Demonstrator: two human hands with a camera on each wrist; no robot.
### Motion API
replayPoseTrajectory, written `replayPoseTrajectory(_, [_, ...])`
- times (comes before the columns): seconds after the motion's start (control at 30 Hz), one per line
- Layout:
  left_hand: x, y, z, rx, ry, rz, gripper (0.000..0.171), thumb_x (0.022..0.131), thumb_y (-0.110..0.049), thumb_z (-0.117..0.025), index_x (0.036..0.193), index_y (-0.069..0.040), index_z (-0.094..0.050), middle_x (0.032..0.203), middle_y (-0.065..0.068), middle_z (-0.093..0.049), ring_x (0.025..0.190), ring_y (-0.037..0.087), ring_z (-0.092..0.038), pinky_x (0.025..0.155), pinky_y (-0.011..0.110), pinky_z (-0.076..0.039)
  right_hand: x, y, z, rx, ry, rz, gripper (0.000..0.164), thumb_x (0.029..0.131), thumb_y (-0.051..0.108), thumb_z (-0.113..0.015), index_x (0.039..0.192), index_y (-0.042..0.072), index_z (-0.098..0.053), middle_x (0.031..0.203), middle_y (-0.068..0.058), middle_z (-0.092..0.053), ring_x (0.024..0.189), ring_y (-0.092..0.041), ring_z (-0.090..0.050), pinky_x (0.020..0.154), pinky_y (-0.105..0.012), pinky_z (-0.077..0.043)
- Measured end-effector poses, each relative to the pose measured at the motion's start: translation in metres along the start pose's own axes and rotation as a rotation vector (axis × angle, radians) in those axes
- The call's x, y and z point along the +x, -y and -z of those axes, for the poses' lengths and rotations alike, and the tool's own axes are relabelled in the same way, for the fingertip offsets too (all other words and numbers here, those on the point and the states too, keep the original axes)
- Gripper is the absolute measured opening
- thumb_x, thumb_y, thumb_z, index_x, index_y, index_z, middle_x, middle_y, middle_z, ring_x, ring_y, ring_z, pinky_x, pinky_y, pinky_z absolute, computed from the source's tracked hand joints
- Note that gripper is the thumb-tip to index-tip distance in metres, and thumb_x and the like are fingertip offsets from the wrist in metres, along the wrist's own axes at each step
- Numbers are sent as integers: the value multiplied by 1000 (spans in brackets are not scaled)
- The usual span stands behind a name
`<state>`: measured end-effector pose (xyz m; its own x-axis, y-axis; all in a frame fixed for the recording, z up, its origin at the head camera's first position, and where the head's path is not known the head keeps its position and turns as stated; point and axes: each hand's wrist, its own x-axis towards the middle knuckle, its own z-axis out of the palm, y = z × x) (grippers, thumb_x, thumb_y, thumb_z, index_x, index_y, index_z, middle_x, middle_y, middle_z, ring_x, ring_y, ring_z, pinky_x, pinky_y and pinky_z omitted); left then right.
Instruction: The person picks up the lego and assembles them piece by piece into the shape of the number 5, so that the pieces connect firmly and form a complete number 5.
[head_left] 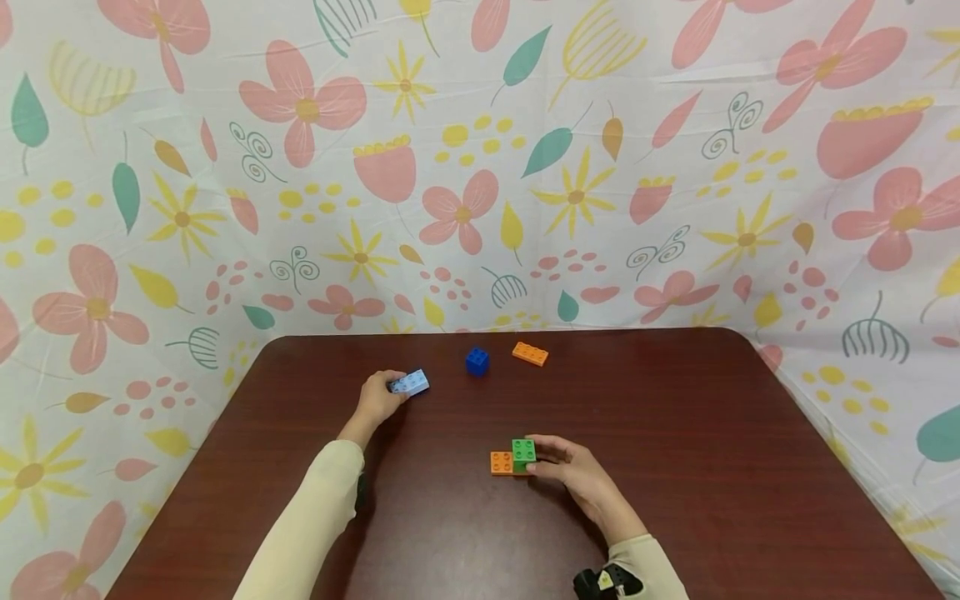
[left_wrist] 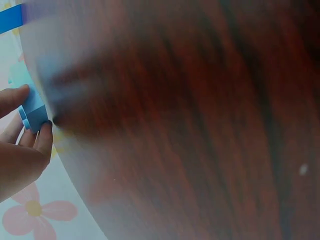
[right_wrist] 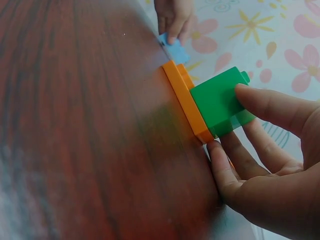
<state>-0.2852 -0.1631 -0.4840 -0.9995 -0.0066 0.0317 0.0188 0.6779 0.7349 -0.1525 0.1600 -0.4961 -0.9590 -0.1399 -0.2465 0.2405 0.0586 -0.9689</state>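
Note:
Toward the back left of the table, my left hand [head_left: 377, 398] grips a light blue toy building brick [head_left: 412, 382] by its near end. The left wrist view shows the thumb on one side of this brick [left_wrist: 35, 109] and fingertips on the other. Nearer the front, a green brick [head_left: 523, 452] sits on the right part of a flat orange brick [head_left: 501, 463], whose left studs show. My right hand [head_left: 583, 477] pinches the green brick from the right. In the right wrist view its thumb lies on the green brick [right_wrist: 215, 105], with a fingertip by the orange brick's [right_wrist: 182, 97] end.
A dark blue brick [head_left: 477, 362] lies near the table's back edge, right of the light blue one. Another flat orange brick [head_left: 530, 354] is just right of it. Behind the brown table [head_left: 675, 417] hangs a flower-patterned cloth [head_left: 457, 108].

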Motion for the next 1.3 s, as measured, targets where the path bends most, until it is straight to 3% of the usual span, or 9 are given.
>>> replayPoseTrajectory(0.53, [-5, -7, -4, -47, -31, -118, 34, 80, -1, -75, 113, 0, -68, 112, 20, -62, 99, 32, -59, 86, 44, -50, 1, -1, 1, 5, 5, 22, 51, 82, 13, -76, 129, 5, -59, 124, -12, -59, 108, -23, -58, 87, -35, -49])
replayPoseTrajectory(0.9, [-17, -15, -6, -108, 28, -195, 34, 81, 0, -75, 114, -3, -68, 109, 15, -62, 94, 28, -61, 76, 35, -53, -2, 0, 1, -7, 13, 24, 51, 84, 13, -75, 131, 3, -57, 126, -13, -58, 110, -23, -56, 88, -36, -48])
replayPoseTrajectory(1.3, [-31, -26, -9, -165, 62, -293, 34, 79, 1, -76, 112, -6, -69, 102, 11, -62, 86, 24, -63, 76, 33, -54, 2, -3, 1, 5, -1, 18, 49, 82, 12, -76, 128, 5, -60, 122, -11, -60, 110, -24, -57, 88, -36, -48])
